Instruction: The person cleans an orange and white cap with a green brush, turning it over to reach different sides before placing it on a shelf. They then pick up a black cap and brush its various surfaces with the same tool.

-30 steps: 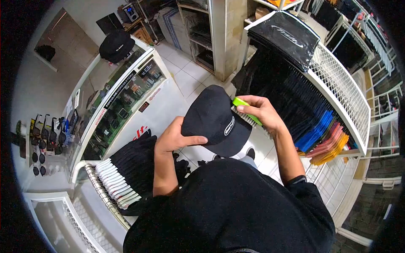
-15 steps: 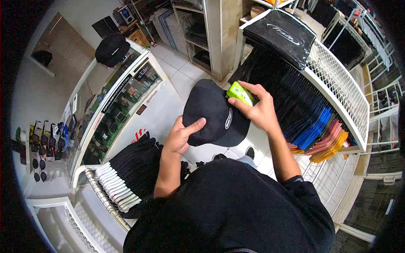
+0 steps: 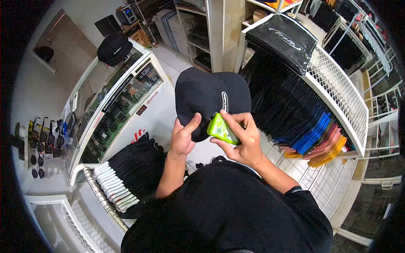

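A black cap (image 3: 196, 90) with a white oval logo is held up in the middle of the view. My left hand (image 3: 184, 137) grips its lower left edge, thumb on the near side and fingers hidden behind the fabric. Between the thumb and fingers of my right hand (image 3: 242, 141) is a bright green device (image 3: 221, 129), which lies against the lower part of the cap, just below the logo.
At the left stands a glass display case (image 3: 122, 99) with another black cap (image 3: 114, 49) on top. Dark garments with white edges (image 3: 116, 185) hang at lower left. A white rack (image 3: 337, 97) of folded clothes (image 3: 312, 135) stands at right.
The cap has turned, so its brim now points up and right. My right hand has brought the green device down and left, from the brim's upper side to the cap's lower part.
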The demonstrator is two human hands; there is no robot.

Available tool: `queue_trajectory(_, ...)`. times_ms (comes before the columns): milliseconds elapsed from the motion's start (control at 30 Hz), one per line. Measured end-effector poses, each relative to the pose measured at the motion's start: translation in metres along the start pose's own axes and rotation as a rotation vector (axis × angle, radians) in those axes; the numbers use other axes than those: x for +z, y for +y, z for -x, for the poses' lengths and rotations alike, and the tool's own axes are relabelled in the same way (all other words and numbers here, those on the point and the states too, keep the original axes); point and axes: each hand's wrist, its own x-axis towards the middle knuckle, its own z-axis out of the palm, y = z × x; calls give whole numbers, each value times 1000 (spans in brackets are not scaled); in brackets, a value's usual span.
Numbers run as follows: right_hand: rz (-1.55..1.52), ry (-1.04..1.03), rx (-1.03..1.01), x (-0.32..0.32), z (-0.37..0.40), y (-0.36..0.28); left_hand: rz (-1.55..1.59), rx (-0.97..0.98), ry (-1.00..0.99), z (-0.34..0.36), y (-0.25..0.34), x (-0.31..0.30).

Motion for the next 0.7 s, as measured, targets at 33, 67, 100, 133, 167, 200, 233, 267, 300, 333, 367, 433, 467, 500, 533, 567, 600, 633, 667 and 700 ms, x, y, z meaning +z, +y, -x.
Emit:
queue_trajectory(33, 12, 15, -3, -3, -4, 1, -4, -23, -24, 1, 0, -1)
queue_trajectory(67, 24, 63, 32, -1, -10, 8, -2, -24, -21, 3, -2, -1)
queue_trajectory(100, 44, 118, 96, -1, -20, 13, -4, -62, -41, 6, -5, -2)
queue_trajectory(133, 65, 175, 157, 0, -29, 18, -6, -98, -63, 8, -7, -2)
queue_trajectory(167, 57, 207, 148, 4, -34, 20, -63, -54, -50, 9, -11, -1)
queue_trajectory(200, 56, 211, 150, 6, -30, 15, -66, -57, -53, 10, -8, -1)
queue_trajectory(233, 47, 185, 128, 7, -21, 6, -38, -53, -47, 9, -3, 0)
queue_trajectory(267, 40, 159, 96, 7, -14, -1, -9, -41, -46, 5, 1, 0)
queue_trajectory(300, 39, 109, 40, 8, -4, -3, -8, 5, -23, 5, -1, 0)
queue_trajectory(333, -15, 60, 94, 9, 3, -8, -4, 13, -20, 5, -5, -2)
queue_trajectory(367, -1, 53, 61, 7, 2, -3, 14, -33, -9, 7, -10, -7)
queue_trajectory(433, 31, 95, 54, 4, -19, 4, 25, -69, -19, 11, -19, -6)
queue_trajectory(467, 25, 134, 82, 3, -32, 9, 16, -77, -42, 13, -22, -4)
queue_trajectory(500, 17, 154, 130, 7, -39, 12, -2, -61, -35, 12, -17, 3)
queue_trajectory(533, 10, 178, 173, 10, -43, 12, -22, -40, -31, 12, -11, 11)
queue_trajectory(567, 39, 167, 152, 10, -38, 6, -19, -6, -28, 10, -7, 7)
queue_trajectory(600, 27, 142, 59, 11, -28, 3, -17, 36, -29, 4, -1, 3)
queue_trajectory(633, -6, 100, 76, 13, -13, -4, 18, 54, 4, 3, 3, 2)
queue_trajectory(667, -41, 50, 102, 14, 0, -9, 9, 78, 7, 4, 3, 0)
queue_trajectory(700, -56, 55, 86, 16, 2, -10, -21, 45, 18, 5, -1, -3)
